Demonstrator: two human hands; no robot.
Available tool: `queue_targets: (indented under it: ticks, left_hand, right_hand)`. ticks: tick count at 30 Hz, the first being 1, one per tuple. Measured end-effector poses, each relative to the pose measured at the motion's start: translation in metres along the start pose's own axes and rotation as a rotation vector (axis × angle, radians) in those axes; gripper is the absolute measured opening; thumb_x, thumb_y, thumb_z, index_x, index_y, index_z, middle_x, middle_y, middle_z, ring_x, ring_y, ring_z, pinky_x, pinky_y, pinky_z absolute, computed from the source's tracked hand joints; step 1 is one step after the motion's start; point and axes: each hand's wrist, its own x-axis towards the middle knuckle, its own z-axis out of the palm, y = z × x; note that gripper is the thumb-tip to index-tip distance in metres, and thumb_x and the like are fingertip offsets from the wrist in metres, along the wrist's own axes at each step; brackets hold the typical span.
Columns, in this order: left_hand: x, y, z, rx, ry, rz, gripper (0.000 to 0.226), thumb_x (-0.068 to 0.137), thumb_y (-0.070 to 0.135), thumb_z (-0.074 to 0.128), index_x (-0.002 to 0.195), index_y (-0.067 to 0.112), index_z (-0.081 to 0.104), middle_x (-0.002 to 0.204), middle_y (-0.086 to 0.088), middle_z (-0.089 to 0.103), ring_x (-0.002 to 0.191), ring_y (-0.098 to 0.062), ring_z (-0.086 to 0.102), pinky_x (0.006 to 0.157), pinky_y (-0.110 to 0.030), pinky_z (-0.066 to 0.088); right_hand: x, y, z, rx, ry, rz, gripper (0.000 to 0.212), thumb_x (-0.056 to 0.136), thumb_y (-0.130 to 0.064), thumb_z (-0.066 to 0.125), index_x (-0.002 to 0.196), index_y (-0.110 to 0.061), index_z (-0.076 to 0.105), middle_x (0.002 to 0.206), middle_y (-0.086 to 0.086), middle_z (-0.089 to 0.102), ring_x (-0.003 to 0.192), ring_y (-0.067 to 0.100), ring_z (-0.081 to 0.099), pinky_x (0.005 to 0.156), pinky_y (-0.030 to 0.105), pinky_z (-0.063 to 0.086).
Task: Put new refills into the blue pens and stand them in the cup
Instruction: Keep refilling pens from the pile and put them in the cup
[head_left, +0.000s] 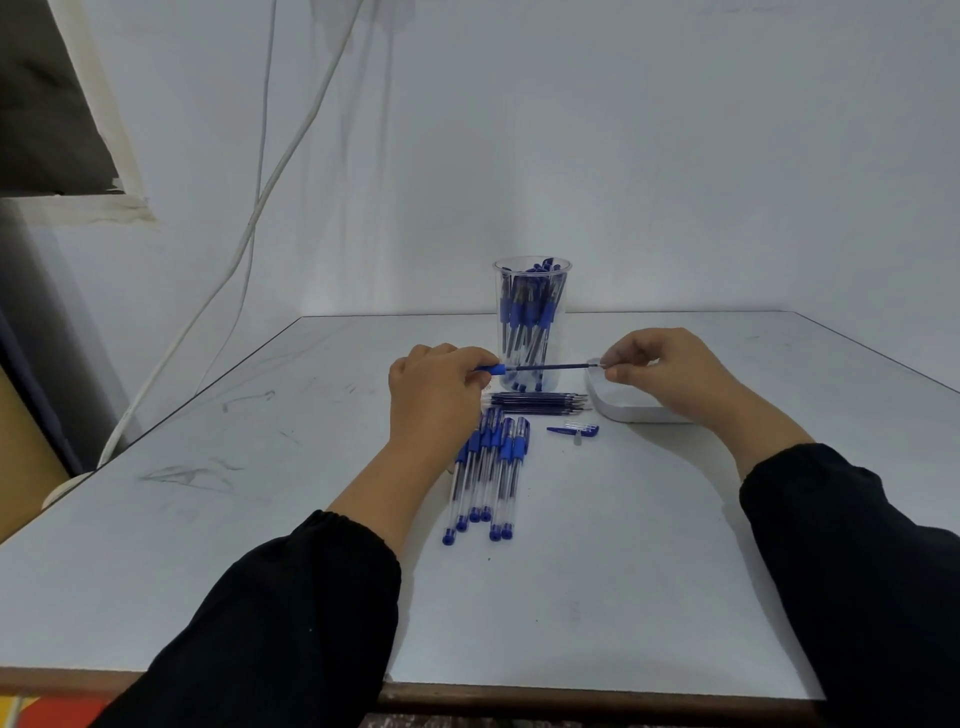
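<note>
Black sleeves (291, 613) fill the near edge, both arms reaching toward twelve o'clock over the table (208, 545). Left hand (434, 397) has its grip clamped on a blue pen section (493, 369), while right hand (657, 366) pinches the far tip of the refill (550, 367), held level between them, likely to keep it straight for sliding. Spare refills (537, 402) lie just below at six o'clock, within easy reach. Waiting pens (491, 467) lie bundled nearer. Behind, at twelve, the cup (531, 322) holds standing pens.
</note>
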Motion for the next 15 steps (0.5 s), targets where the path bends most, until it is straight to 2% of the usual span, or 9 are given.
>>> queue_targets:
  ticks: [6,11,15]
  left_hand:
    - [-0.0012,0.0035,0.0005,-0.015,-0.011,-0.003,0.025,0.096,0.025,0.05,0.111,0.035,0.066,0.104,0.009,0.065,0.103,-0.013,0.045,0.091,-0.026,0.019]
    - [-0.0024,0.0031,-0.0002,-0.01,-0.008,-0.004,0.025,0.096,0.025,0.049,0.112,0.035,0.065,0.104,0.008,0.064,0.103,-0.014,0.045,0.087,-0.024,0.018]
    - [-0.0025,0.0053,0.0002,-0.016,-0.015,0.007,0.024,0.096,0.026,0.049,0.113,0.035,0.065,0.105,0.008,0.064,0.104,-0.014,0.045,0.089,-0.026,0.019]
  right_hand:
    - [-0.0003,-0.0039,0.006,-0.061,-0.045,-0.015,0.018,0.085,-0.02,0.069,0.077,-0.036,0.066,0.073,-0.02,0.059,0.082,0.009,0.056,0.086,0.032,0.043]
    - [-0.0011,-0.0052,0.0057,-0.066,-0.024,-0.022,0.014,0.088,-0.026,0.066,0.079,-0.037,0.065,0.076,-0.021,0.06,0.083,0.007,0.055,0.092,0.036,0.043]
    - [-0.0025,-0.0089,0.0094,-0.035,-0.076,0.007,0.014,0.089,-0.033,0.063,0.078,-0.039,0.067,0.091,-0.015,0.068,0.1,0.013,0.059,0.099,0.04,0.044]
